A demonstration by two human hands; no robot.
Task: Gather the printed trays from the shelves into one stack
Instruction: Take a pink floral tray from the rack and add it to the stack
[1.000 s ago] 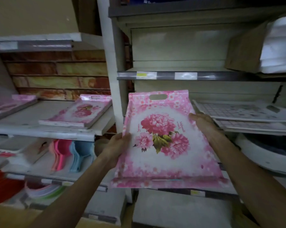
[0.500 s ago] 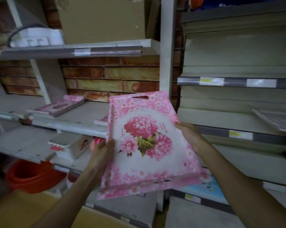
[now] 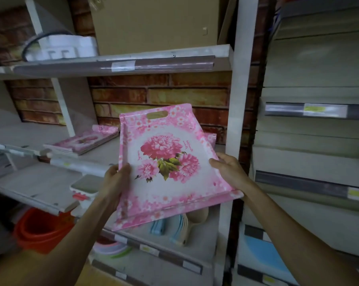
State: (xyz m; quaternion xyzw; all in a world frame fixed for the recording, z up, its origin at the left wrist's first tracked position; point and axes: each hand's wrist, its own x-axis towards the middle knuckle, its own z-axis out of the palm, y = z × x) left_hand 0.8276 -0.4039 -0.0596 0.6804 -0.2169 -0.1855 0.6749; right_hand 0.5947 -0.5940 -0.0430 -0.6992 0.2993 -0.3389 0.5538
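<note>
I hold a pink tray printed with peony flowers (image 3: 164, 168) in front of the left shelf bay, tilted with its handle slot up. My left hand (image 3: 117, 178) grips its left rim and my right hand (image 3: 226, 168) grips its right rim. Behind the held tray, on the middle shelf (image 3: 112, 153), the corner of another pink printed tray (image 3: 210, 138) peeks out. Further left on that shelf lies a stack of pink printed trays (image 3: 85, 141).
A white upright post (image 3: 236, 120) divides the left bay from the grey right bay (image 3: 310, 141). Below are pastel scoops (image 3: 174, 228), a white lidded box (image 3: 83, 188), an orange tub (image 3: 40, 230) and coloured bowls (image 3: 112, 248). A cardboard box (image 3: 153, 23) sits on the upper shelf.
My view and both hands have swung left from the right bay to the left bay, carrying the pink tray with them. It now hovers over the tray lying on the middle shelf.
</note>
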